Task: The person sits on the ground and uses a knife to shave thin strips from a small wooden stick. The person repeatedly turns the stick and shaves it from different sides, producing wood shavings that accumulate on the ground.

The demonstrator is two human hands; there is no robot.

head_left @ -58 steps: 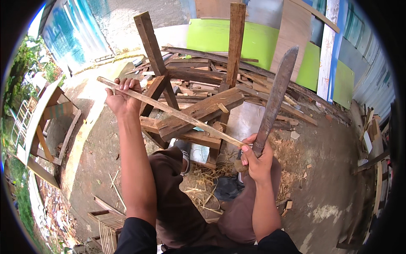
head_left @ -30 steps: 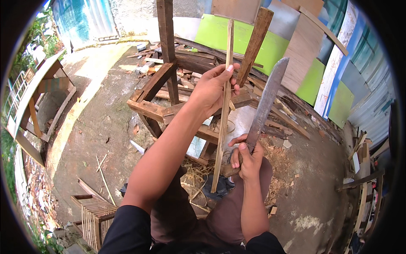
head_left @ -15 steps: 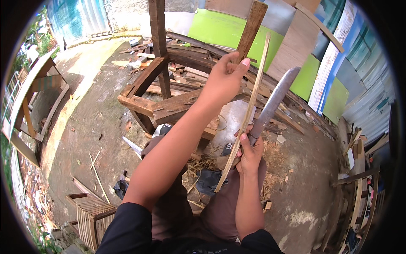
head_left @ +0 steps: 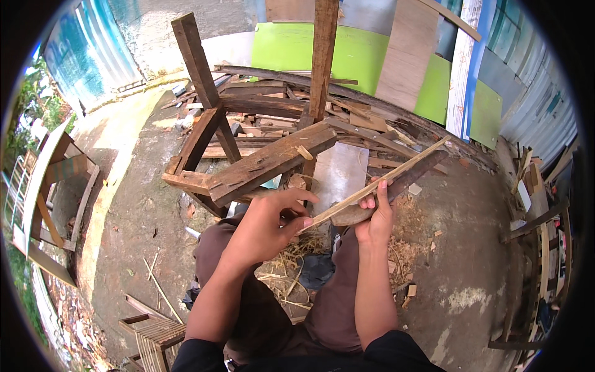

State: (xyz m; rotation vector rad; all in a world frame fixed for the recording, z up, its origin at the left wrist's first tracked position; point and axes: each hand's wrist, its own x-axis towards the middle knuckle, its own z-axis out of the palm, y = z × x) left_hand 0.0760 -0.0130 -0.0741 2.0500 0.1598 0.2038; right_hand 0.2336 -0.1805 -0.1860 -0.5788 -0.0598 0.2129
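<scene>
My right hand (head_left: 376, 223) is closed around a thin, pale wooden strip (head_left: 406, 164) and a machete (head_left: 421, 170) together. The machete's dark blade slants up to the right beneath the strip, and its brown wooden handle (head_left: 351, 214) pokes out left of the fingers. At the strip's lower left end is my left hand (head_left: 266, 226), thumb against the strip and index finger bent and lifted off it; its other fingers are partly hidden. Just beyond that hand stands a dark wooden frame (head_left: 266, 162) with upright posts and a thick slanting beam.
Shavings (head_left: 291, 260) and a black bag (head_left: 316, 271) lie between my legs. Scrap wood (head_left: 266, 127) is heaped behind the frame, before green panels (head_left: 362, 59). A small slatted wooden piece (head_left: 152, 344) sits at lower left, and timber (head_left: 536, 217) leans at the right.
My left hand has come down from the strip's upper part to its lower end. The strip and machete have tilted over to the right in my right hand.
</scene>
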